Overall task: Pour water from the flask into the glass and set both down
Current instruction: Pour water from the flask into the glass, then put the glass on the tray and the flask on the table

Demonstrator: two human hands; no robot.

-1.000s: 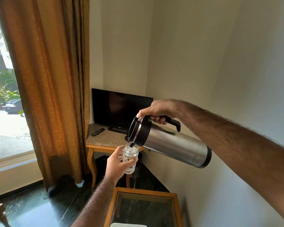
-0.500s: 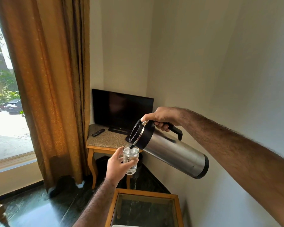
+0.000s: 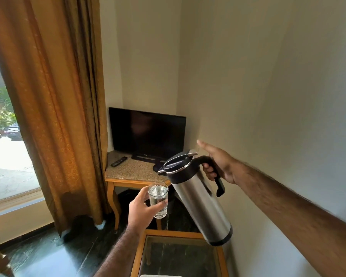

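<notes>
Since a moment ago the flask (image 3: 200,198) has swung back from pouring—spout lifted clear of the glass (image 3: 158,199). The right hand (image 3: 221,166) curls its fingers round the handle, thumb raised; the left hand (image 3: 144,209) grips the glass, near full. The flask hangs just right of the glass, long axis near upright, base tilted toward the glass-topped table (image 3: 221,258) below.

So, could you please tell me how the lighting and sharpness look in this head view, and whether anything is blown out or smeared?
In the head view, daylight through the window is overexposed, washing out the street; the curtain glows orange beside it. The flask shows slight motion smear near its handle, while the glass stays fairly crisp. Wide-angle distortion bends the wall corner and the curtain edges.
</notes>
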